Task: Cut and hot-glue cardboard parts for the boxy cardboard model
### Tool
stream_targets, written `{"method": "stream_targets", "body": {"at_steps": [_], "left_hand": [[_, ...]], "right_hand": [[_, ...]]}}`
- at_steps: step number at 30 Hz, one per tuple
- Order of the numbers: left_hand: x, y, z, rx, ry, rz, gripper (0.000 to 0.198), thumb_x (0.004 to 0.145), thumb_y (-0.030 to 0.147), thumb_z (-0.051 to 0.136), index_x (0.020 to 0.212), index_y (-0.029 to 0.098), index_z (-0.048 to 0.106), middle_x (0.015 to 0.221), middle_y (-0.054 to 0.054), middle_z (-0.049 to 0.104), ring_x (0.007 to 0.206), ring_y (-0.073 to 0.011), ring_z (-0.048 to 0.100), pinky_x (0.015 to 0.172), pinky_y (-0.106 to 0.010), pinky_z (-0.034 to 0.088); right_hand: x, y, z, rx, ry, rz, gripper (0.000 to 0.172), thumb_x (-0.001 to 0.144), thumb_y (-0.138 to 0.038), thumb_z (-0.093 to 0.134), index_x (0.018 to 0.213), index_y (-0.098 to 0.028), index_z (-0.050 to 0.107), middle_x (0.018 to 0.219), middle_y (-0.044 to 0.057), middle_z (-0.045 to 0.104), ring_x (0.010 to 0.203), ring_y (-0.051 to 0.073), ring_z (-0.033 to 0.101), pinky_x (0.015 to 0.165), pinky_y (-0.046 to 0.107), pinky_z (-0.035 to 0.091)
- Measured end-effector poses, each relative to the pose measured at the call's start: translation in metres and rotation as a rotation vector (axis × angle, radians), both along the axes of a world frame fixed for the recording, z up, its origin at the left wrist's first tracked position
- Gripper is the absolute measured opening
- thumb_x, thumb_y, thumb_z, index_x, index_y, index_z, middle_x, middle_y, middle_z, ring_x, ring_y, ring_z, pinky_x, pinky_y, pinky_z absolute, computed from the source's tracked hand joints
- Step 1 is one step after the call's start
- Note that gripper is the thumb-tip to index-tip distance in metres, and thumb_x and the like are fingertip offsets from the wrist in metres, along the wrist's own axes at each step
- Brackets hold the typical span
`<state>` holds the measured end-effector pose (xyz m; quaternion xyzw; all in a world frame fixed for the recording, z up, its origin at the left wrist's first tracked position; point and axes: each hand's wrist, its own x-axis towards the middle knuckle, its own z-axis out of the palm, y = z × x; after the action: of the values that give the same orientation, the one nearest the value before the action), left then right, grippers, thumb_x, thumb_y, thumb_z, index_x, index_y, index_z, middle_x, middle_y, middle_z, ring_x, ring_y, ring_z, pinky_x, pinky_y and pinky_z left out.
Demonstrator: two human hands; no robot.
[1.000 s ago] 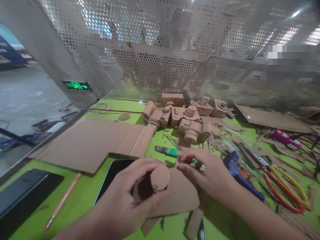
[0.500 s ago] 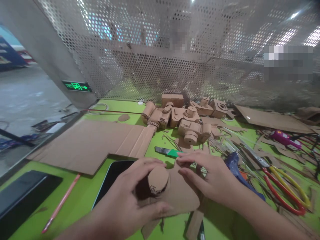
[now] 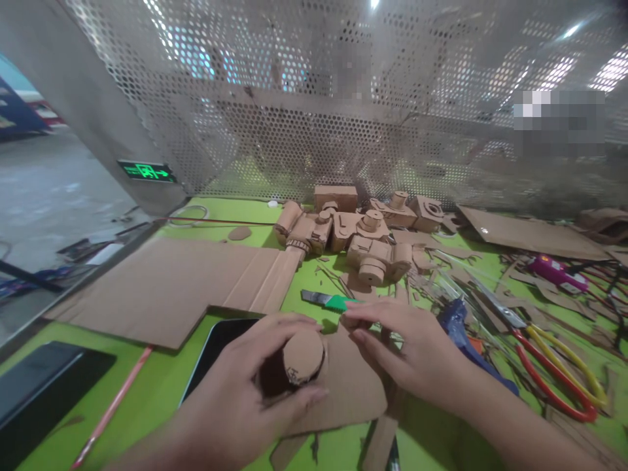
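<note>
I saw L hand point(image 3: 245, 373) curled round cardbd cyl point(image 3: 303, 356) | R hand point(image 3: 415, 337) pinched flat cardbd pc point(image 3: 356, 386), far tip | cutter point(image 3: 338, 303) lay beyond

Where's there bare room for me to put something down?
Green table shows bare between the pink pencil and the left forearm, and, in shadow, between the right forearm and the cardboard strip. The right side is crowded with scissors, a blue glue gun and cardboard scraps.
</note>
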<state>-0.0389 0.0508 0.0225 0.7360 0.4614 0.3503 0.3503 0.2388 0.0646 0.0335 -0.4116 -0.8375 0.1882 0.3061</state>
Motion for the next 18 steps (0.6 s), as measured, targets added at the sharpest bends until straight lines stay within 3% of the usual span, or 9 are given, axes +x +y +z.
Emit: {"method": "stream_targets", "body": {"at_steps": [10, 18], "left_hand": [[-0.0004, -0.0015, 0.0003, 0.009, 0.015, 0.008, 0.042, 0.08, 0.031, 0.089, 0.12, 0.04, 0.078, 0.126, 0.001, 0.08, 0.118, -0.0289, 0.075, 0.108, -0.042, 0.059], [-0.0005, -0.002, -0.001, -0.01, 0.022, 0.012, 0.044, 0.08, 0.027, 0.088, 0.12, 0.043, 0.077, 0.125, 0.006, 0.08, 0.118, -0.0245, 0.076, 0.107, -0.036, 0.059]], "right_hand": [[-0.0009, -0.0025, 0.0034, 0.016, -0.008, 0.006, 0.022, 0.109, -0.022, 0.067, 0.126, -0.023, 0.08, 0.127, 0.005, 0.088, 0.121, 0.023, 0.081, 0.106, 0.037, 0.064], [-0.0004, 0.0021, -0.0045, 0.067, 0.023, 0.031, 0.025, 0.109, -0.018, 0.066, 0.125, -0.02, 0.085, 0.127, 0.008, 0.088, 0.126, 0.022, 0.081, 0.11, 0.034, 0.062]]}}
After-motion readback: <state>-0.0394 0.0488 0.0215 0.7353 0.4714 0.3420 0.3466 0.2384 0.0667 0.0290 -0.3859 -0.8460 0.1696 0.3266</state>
